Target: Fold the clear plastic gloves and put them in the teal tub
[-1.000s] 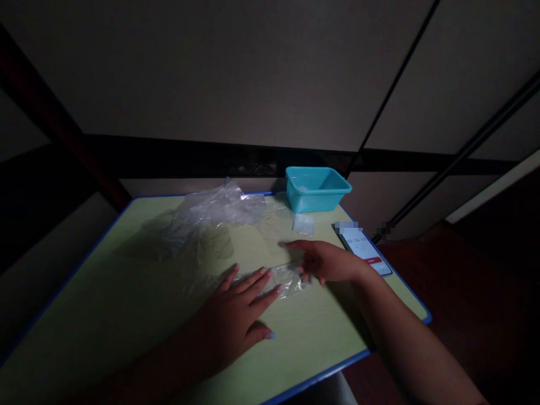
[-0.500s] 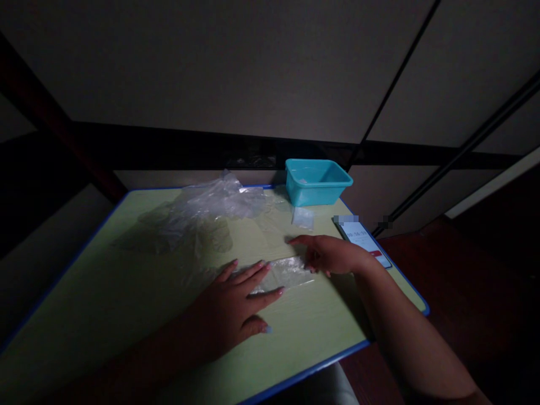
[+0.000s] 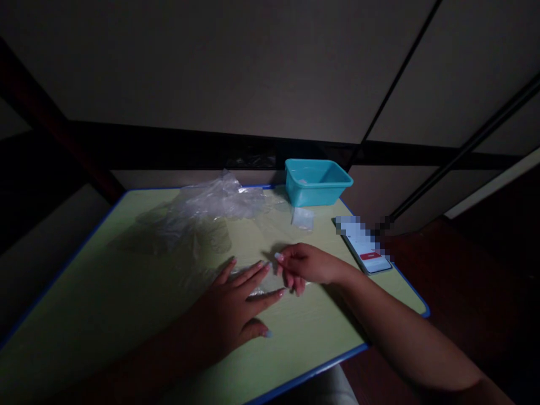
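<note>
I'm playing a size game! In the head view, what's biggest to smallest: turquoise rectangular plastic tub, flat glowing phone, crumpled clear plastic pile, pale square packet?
1. Crumpled clear plastic pile
2. Turquoise rectangular plastic tub
3. Flat glowing phone
4. Pale square packet

The pile's edges are hard to tell.

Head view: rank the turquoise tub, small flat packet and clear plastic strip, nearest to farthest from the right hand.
1. Clear plastic strip: showing just left of the right hand.
2. Small flat packet: beyond the hand.
3. Turquoise tub: farther back, behind the packet.
</note>
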Available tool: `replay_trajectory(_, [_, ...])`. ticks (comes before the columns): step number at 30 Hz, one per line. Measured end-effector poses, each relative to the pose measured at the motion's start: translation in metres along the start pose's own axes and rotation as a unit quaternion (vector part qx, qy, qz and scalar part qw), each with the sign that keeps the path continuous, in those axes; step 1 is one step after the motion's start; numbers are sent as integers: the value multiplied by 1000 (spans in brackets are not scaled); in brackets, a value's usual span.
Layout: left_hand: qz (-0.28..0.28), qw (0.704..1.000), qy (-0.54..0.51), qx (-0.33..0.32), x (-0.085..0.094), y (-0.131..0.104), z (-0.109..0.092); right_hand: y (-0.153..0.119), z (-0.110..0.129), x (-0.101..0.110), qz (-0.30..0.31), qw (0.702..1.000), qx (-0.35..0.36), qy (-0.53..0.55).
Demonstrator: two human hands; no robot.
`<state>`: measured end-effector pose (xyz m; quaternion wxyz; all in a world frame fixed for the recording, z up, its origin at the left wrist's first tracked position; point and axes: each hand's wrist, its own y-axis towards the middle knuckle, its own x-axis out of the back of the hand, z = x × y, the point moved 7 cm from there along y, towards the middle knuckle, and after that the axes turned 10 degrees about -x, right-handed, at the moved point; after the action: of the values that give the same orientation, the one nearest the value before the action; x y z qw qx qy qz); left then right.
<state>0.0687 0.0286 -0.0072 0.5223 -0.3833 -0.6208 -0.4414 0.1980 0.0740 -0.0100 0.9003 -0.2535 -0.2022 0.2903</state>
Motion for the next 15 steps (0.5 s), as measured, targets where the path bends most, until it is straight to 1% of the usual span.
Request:
replay_trajectory(2, [-2, 1000, 7, -9, -1, 0, 0, 2, -8, 2, -3, 998, -48, -50])
replay_trajectory(3, [-4, 1000, 7, -12, 0, 0, 0, 1, -10, 7, -14, 996, -58, -73])
replay_trajectory(6, [-15, 1000, 0, -12, 3, -1, 0, -4, -12, 26, -62, 985, -57, -150])
replay_trajectory(8, [-20, 1000, -6, -13, 6, -1, -1, -8, -10, 42, -124, 963, -47, -233])
replay_trajectory(11, [-19, 999, -6, -27, 9, 0, -3, -15, 1, 60, -251, 915, -25, -315])
replay_trajectory(13, [-20, 999, -6, -32, 10, 1, -4, -20, 8, 62, -312, 896, -9, -316])
replay_trajectory(15, [-21, 999, -11, -26, 11, 1, -4, -24, 18, 53, -359, 878, 47, -315])
